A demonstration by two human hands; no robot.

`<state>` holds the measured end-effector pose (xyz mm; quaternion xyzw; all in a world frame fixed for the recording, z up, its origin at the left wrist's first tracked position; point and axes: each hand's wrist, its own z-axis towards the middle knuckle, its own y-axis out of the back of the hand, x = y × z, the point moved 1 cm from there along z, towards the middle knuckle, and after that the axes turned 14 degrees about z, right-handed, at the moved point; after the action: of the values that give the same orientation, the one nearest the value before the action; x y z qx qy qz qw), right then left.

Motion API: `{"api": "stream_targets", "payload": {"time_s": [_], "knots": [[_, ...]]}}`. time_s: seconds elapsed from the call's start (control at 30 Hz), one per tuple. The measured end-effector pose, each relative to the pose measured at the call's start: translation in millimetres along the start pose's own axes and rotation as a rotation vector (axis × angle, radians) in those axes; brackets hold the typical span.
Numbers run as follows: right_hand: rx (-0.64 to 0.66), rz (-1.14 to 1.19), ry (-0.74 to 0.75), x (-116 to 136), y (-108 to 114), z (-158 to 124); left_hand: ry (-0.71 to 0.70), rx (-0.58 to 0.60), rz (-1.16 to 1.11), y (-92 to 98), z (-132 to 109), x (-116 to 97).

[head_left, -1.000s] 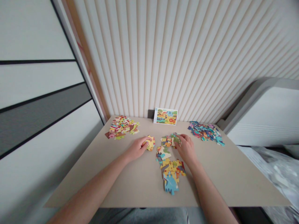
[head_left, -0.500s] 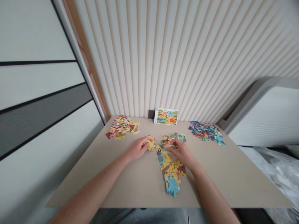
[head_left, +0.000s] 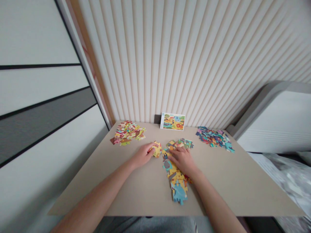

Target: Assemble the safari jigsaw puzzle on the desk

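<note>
In the head view, my left hand (head_left: 143, 154) curls its fingers around a small stack of yellow puzzle pieces (head_left: 157, 150) at the middle of the table. My right hand (head_left: 182, 159) lies palm down over other jigsaw pieces. Its fingers stretch to the left, thumb apart, and the fingertips touch pieces at the upper part of the group. Below it, a strip of yellow and blue puzzle pieces (head_left: 179, 191) runs toward the table's front edge. Green and teal pieces (head_left: 186, 142) lie just beyond the right hand, which covers part of the strip.
A picture card (head_left: 173, 121) with animals leans at the back against the ribbed wall (head_left: 150, 64). One pile of red and green pieces (head_left: 127, 132) lies at the back left, and a blue-purple pile (head_left: 215, 138) at the back right. Crumpled plastic (head_left: 289, 174) is beyond the table's right edge.
My right hand has shifted slightly left and lower, its pinched fingers now spread flatter on the pieces. My left hand has stayed on its stack.
</note>
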<state>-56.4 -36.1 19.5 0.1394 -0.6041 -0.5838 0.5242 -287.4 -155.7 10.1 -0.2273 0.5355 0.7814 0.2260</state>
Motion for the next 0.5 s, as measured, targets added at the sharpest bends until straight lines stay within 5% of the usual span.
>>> {"api": "stream_targets", "payload": {"time_s": [0.5], "knots": [[0.073,0.208,-0.065,-10,-2,-3,-0.002,-0.007,0.013,1.3,-1,-1]]}}
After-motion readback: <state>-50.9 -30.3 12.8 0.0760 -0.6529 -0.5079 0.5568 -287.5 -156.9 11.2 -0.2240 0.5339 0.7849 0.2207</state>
